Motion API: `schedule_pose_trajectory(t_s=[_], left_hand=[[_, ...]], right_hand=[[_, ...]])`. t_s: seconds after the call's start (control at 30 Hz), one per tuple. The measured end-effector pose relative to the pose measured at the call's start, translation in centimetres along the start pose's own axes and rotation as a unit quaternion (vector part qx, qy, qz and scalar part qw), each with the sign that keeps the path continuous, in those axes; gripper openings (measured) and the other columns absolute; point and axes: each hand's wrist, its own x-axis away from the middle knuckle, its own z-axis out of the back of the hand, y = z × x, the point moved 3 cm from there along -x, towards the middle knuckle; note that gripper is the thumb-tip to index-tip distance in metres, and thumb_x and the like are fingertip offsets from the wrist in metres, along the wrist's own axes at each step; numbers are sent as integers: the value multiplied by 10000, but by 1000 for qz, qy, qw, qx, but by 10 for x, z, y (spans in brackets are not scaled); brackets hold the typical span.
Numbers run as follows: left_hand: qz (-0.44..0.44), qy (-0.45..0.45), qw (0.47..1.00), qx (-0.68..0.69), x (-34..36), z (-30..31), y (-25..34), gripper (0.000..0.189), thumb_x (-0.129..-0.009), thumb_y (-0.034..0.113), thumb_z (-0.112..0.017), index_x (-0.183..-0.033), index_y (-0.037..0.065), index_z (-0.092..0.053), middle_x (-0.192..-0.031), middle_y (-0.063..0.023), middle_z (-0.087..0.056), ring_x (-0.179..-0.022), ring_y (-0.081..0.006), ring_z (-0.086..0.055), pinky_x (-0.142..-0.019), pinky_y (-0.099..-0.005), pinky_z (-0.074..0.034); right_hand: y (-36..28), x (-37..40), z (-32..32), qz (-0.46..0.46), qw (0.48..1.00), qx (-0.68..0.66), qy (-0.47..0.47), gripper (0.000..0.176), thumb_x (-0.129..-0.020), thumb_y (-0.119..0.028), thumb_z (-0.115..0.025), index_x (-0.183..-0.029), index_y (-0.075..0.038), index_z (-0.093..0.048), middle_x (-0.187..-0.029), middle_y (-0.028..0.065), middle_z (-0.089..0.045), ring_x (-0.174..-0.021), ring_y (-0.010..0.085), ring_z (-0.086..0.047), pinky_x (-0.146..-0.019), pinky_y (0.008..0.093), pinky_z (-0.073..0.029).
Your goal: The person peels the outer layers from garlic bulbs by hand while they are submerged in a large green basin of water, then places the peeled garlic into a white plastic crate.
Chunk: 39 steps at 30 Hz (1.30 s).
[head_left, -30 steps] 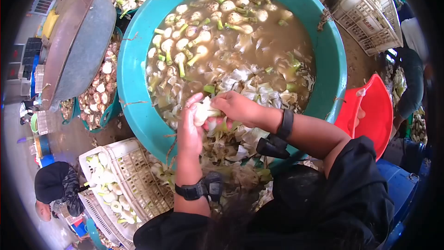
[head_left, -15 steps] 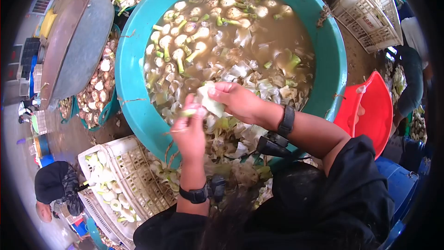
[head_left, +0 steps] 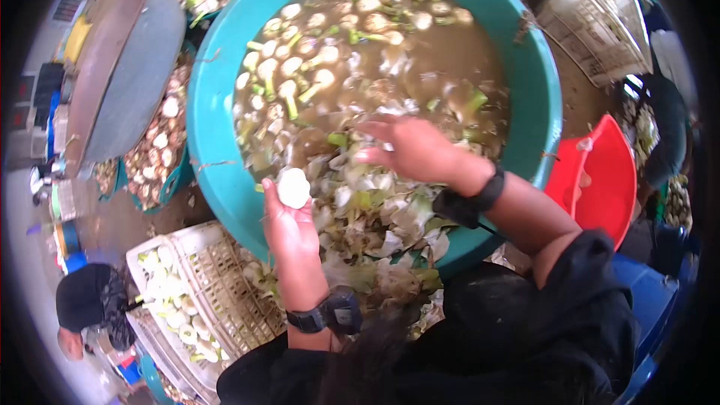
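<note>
Bulb in left hand, right hand free above the peelings

Bulb (head_left: 293, 188): one, white, apparently bare; surface detail washed out by glare. Location: in the left hand (head_left: 291, 231), at the near left side of the tub (head_left: 206, 116).

Step in hand, as judged: stripping outer layers from a bulb. Good practice: cradle the bulb firmly without squeezing, since a wet, smooth surface probably slips. Turn it for inspection on every side; lift any leftover skin with thumb and fingertip rather than digging into the flesh. Keep waste over the peelings (head_left: 401, 214), near side of the tub, apart from the floating bulbs (head_left: 287, 90) at far left. Keep clean bulbs out of the cloudy water (head_left: 450, 49); the crate (head_left: 236, 285) at near left already bears similar white ones.

Left hand: palm up, forearm rising from the near edge, wrist roughly straight. Grip: thumb and fingers closed around the lower part of the bulb, its top exposed.

Right hand (head_left: 420, 151): over the peelings, right of the bulb and well apart from it. Forearm enters from near right, elbow bent, fingers pointing left. Grip: thumb and fingers spread, no bulb between them; fingertips blurred, so a clinging scrap cannot be ruled out.
</note>
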Motion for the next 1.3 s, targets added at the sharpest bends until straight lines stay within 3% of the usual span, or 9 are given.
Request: schedule_pose_trajectory(t_s=[0.1,0.23,0.4,0.5,0.73,0.83,0.93,1.07,1.3], left_hand=[[-154,-152,950,-225,13,-35,-17,448,-904,400,-420,-1099,0,-467,-1006,-106,-556,-936,-180,-545,-814,-320,-436],[-176,-146,901,-370,1,-65,-28,464,-895,346,-456,-1186,-13,-429,-1049,-125,-523,-987,-210,-509,-855,-324,-400],[-111,-331,473,-809,-25,-28,-127,934,-659,577,-623,-1320,4,-297,-1346,-300,-230,-1260,-418,-227,-1041,-380,-211],[-60,-353,457,-814,-21,-43,-127,875,-684,593,-584,-1277,-14,-368,-1320,-313,-268,-1244,-410,-265,-1028,-394,-235],[-219,-225,707,-634,-9,-83,-68,647,-754,338,-652,-1245,0,-401,-1286,-249,-366,-1191,-349,-378,-954,-382,-344],[-149,-183,880,-413,-37,-89,-70,605,-860,375,-515,-1327,85,-262,-1261,-165,-408,-1106,-238,-450,-847,-350,-427],[12,-82,962,-259,-33,-104,-75,524,-885,472,-401,-1261,110,-362,-1168,-100,-498,-987,-180,-517,-717,-292,-445],[-74,-11,968,-238,-30,-92,-44,477,-873,525,-372,-1131,132,-449,-864,-6,-531,-643,-90,-496,-479,-212,-368],[-121,-112,912,-375,-27,-37,-22,272,-828,192,-586,-1007,-9,-542,-787,-11,-562,-666,-58,-489,-587,-202,-404]], right_hand=[[6,-2,-35,-228,754,-610,-83,577,-887,-503,-351,-1105,11,-497,-972,172,-572,-843,227,-589,-656,371,-522],[11,3,22,2,490,-852,-186,558,-905,-486,-290,-1077,-3,-512,-888,165,-595,-693,235,-611,-501,316,-532],[89,-40,99,-57,953,-297,-26,482,-880,-399,-414,-1193,-39,-481,-1055,194,-571,-908,274,-583,-744,393,-494],[196,-89,105,-224,923,266,165,275,-807,-237,-489,-1019,-94,-590,-1095,148,-550,-1031,297,-512,-802,418,-448],[268,-93,93,-160,876,452,51,233,-808,-196,-449,-920,-129,-643,-953,106,-615,-1065,242,-494,-817,354,-410],[212,-91,78,-338,934,99,68,281,-800,-272,-491,-943,-53,-592,-924,150,-608,-853,310,-565,-734,395,-455],[114,-82,24,-106,890,-412,163,279,-807,-118,-599,-1026,29,-509,-897,98,-586,-796,152,-563,-671,259,-472],[5,-50,12,220,966,23,134,372,-738,-80,-571,-1106,-52,-524,-1054,171,-520,-954,313,-532,-827,382,-445],[-25,-18,-30,276,936,213,-41,86,-682,-116,-525,-736,-57,-558,-673,55,-597,-691,208,-599,-572,333,-491]])
